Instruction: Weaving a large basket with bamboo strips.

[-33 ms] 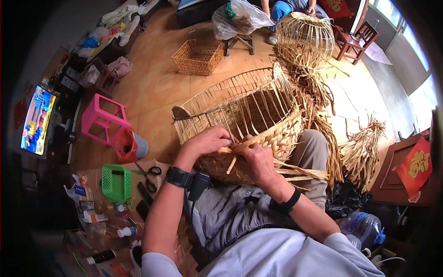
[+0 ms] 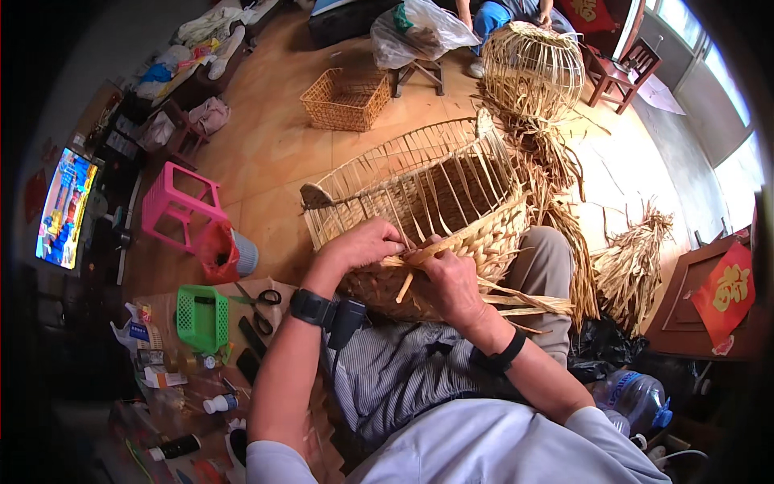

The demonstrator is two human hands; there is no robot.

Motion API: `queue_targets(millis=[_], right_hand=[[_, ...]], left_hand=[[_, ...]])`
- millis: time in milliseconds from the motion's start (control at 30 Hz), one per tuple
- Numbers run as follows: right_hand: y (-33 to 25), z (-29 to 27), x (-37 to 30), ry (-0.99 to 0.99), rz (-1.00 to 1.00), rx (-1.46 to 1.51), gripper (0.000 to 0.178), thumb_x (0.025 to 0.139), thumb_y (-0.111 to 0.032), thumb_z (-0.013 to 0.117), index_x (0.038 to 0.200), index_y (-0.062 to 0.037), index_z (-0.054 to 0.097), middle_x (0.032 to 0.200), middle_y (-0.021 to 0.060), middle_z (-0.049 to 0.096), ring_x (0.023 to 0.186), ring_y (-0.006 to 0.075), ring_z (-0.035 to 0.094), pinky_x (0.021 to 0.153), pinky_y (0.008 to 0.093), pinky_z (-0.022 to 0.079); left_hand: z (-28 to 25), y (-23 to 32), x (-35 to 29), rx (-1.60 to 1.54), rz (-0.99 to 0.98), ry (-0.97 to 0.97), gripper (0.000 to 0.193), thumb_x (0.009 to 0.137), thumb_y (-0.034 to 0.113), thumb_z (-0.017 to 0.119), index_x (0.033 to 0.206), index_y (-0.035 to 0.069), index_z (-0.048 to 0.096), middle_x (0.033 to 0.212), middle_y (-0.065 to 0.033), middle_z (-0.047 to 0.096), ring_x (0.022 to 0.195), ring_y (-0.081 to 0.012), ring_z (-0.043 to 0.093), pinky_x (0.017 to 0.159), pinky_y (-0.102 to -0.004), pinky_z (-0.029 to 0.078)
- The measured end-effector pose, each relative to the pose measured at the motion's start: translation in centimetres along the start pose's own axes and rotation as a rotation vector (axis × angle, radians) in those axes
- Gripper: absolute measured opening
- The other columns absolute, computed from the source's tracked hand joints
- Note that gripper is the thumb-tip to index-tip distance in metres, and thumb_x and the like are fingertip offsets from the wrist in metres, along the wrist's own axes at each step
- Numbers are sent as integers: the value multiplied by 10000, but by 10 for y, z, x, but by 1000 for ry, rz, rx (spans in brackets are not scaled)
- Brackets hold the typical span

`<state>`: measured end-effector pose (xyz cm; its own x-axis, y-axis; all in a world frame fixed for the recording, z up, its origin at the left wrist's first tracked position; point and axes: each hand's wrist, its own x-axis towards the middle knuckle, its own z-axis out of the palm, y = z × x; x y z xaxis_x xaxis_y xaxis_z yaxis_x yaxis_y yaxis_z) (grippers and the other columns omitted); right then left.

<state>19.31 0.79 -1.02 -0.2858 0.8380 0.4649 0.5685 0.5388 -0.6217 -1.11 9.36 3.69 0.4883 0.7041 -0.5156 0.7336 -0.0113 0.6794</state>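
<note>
A large half-woven basket (image 2: 500, 242) of pale dried plant strips rests on my lap, tilted, with bare upright ribs along its upper part. My left hand (image 2: 372, 244) pinches at the near rim, its fingertips on the strips beside a rib. Close against it, my right hand (image 2: 449, 278) grips a flat woven strip (image 2: 472, 234) along that rim. Loose strip ends (image 2: 528, 302) stick out to the right beneath my right hand, and a short end hangs between both hands. My fingers partly hide the strips they hold.
Bundles of dried strips (image 2: 633, 270) lie to the right. Scissors (image 2: 262, 306) and a green plastic basket (image 2: 201, 319) are at left, near a pink stool (image 2: 184, 206) and a bin (image 2: 246, 254). Farther off, a person's hand (image 2: 545, 18) is at a round rib frame (image 2: 532, 68); a wicker basket (image 2: 345, 101) stands nearby.
</note>
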Motion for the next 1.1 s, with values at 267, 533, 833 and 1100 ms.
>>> queue_targets(millis=[267,533,833,1100], right_hand=[[3,-26,-8,-147,-176,126,359,779,-80,771,1127,-170,756,944,67,644,828,284,677,665,403,564],[4,-16,-15,-164,-152,26,421,807,-142,749,1221,-171,676,1061,84,620,808,294,687,599,408,549],[-4,-39,-17,-273,-338,29,326,821,-180,685,1143,-134,664,942,85,561,759,287,667,577,407,548],[11,-22,-15,-229,-321,-15,385,813,-139,677,1195,-124,629,964,76,564,768,293,648,614,409,544]], left_hand=[[12,5,7,-1,-80,137,284,791,121,666,1030,20,781,828,-88,745,747,-137,657,718,-319,535],[-6,8,-6,-179,-57,-38,322,853,156,680,1092,-50,746,955,-69,761,865,-109,660,810,-289,535],[-4,7,-5,-226,45,4,314,843,146,734,1090,-48,747,953,-97,767,854,-124,675,807,-300,540],[25,25,-9,67,-95,496,271,785,121,660,997,-32,730,817,-180,733,783,-249,714,758,-371,555]])
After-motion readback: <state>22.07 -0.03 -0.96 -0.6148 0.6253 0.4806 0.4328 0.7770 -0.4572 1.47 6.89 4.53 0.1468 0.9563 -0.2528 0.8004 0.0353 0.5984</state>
